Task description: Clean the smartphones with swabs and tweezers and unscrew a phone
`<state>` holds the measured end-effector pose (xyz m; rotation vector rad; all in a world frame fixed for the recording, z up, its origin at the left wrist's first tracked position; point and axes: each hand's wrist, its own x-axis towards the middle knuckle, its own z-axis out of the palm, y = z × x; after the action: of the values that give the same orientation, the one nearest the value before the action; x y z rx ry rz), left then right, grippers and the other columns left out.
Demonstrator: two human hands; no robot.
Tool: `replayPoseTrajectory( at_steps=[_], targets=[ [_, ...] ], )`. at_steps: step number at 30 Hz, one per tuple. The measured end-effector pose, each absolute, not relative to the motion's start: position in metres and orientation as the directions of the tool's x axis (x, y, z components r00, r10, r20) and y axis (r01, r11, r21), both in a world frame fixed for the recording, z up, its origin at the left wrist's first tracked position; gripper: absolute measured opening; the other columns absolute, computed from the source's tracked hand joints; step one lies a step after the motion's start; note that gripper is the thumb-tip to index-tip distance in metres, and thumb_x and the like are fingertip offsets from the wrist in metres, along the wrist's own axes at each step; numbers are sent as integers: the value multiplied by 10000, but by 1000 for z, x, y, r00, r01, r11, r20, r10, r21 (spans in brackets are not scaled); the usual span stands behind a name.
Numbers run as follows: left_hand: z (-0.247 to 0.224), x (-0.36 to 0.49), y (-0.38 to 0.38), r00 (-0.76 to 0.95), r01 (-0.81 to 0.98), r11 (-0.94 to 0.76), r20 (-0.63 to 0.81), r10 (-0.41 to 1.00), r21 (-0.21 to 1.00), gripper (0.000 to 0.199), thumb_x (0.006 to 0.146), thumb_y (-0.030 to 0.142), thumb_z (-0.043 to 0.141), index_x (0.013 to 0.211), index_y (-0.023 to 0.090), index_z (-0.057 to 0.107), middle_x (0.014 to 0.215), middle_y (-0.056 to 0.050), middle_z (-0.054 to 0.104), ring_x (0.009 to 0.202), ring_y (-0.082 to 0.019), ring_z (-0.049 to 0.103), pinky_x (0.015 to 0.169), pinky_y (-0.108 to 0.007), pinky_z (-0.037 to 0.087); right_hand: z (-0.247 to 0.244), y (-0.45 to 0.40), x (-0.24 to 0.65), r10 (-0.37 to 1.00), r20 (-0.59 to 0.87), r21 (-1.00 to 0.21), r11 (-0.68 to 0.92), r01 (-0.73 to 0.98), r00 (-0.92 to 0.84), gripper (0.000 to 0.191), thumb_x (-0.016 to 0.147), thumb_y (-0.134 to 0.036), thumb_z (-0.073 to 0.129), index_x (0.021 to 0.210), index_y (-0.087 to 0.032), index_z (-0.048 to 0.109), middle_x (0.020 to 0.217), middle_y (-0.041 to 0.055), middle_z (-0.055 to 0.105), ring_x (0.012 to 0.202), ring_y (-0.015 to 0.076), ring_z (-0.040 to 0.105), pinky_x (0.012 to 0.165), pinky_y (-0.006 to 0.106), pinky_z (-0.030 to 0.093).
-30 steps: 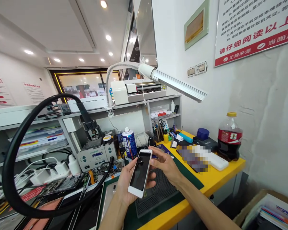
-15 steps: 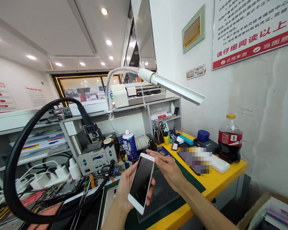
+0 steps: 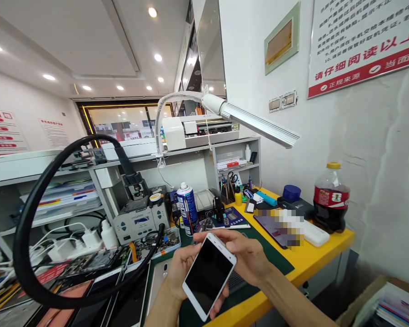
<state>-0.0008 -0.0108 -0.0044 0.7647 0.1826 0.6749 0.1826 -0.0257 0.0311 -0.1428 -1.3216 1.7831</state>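
Note:
A white smartphone (image 3: 208, 274) with a dark screen is tilted screen-up above the front of the bench. My left hand (image 3: 177, 272) cradles it from beneath, fingers wrapped round its lower edge. My right hand (image 3: 247, 256) grips the phone's top right corner, thumb and fingers over its upper edge. Below the phone lies a green work mat (image 3: 269, 259) with a dark perforated pad on the yellow bench (image 3: 313, 254).
A thick black hose (image 3: 23, 236) loops at the left beside a grey rework station (image 3: 139, 222). A spray can (image 3: 187, 206), a desk lamp (image 3: 259, 125), a cola bottle (image 3: 330, 197), chargers, loose phone parts and another phone crowd the bench. A cardboard box sits low right.
The phone has come down and nearer to me and tilted to the right. My right hand has moved from the phone's upper end onto its top right corner.

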Motion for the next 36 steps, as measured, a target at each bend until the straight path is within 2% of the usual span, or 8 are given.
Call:
replayPoseTrajectory(
  at_steps=[4,9,15,20,25,30,33,36],
  targets=[
    [-11,-5,-10,811,-426,560,26,584,711,425,841,382,556,1043,49,728,921,-184,759,854,-377,716,775,-444,512,33,-25,182,703,377,-819,-51,-571,-603,428,662,-194,620,1066,-120,740,1271,151,648,1201,322,558,1007,418,393],
    [-7,-3,-13,769,-457,514,32,638,726,391,836,324,560,1068,52,720,950,-173,760,913,-376,707,864,-466,481,34,-19,177,741,356,-816,-50,-575,-569,231,691,-177,643,881,-120,762,1186,142,678,1067,258,616,887,347,450],
    [-6,0,-10,800,-425,530,30,599,734,425,822,381,575,1037,47,728,933,-187,758,840,-367,714,795,-457,514,39,-8,174,755,336,-835,-38,-549,-563,146,727,-171,634,788,-116,755,1104,129,705,928,210,645,863,341,479],
    [0,5,-4,816,-352,521,-19,578,778,630,932,522,395,1090,-11,692,949,-243,729,730,-326,714,615,-409,552,48,24,180,852,360,-922,261,-288,-381,241,804,-339,638,795,-117,732,932,123,735,765,192,671,725,323,530],
    [10,11,-1,544,-558,300,67,837,773,507,977,420,400,1236,49,630,1112,-231,706,873,-341,717,816,-510,552,54,75,209,895,445,-890,437,-130,-40,316,747,-466,719,812,-158,682,767,66,699,713,185,651,628,285,512],
    [7,13,5,390,-615,211,61,919,760,473,978,380,428,1317,86,578,1203,-213,681,997,-360,696,935,-577,510,35,103,240,825,525,-851,514,109,210,432,822,-605,591,661,-211,520,582,9,562,549,150,515,532,275,414],
    [4,14,9,316,-651,174,56,947,739,460,978,377,430,1323,112,579,1203,-186,689,1012,-343,698,931,-549,531,14,110,248,784,564,-820,495,287,258,524,889,-635,448,555,-238,382,497,-16,435,533,151,439,545,289,379],
    [3,12,13,250,-675,142,44,967,724,498,980,403,399,1299,74,593,1224,-212,674,1034,-373,687,922,-585,527,-2,114,248,790,592,-756,476,450,159,503,922,-538,433,529,-225,403,502,-14,434,540,147,427,569,286,369]
  ],
)
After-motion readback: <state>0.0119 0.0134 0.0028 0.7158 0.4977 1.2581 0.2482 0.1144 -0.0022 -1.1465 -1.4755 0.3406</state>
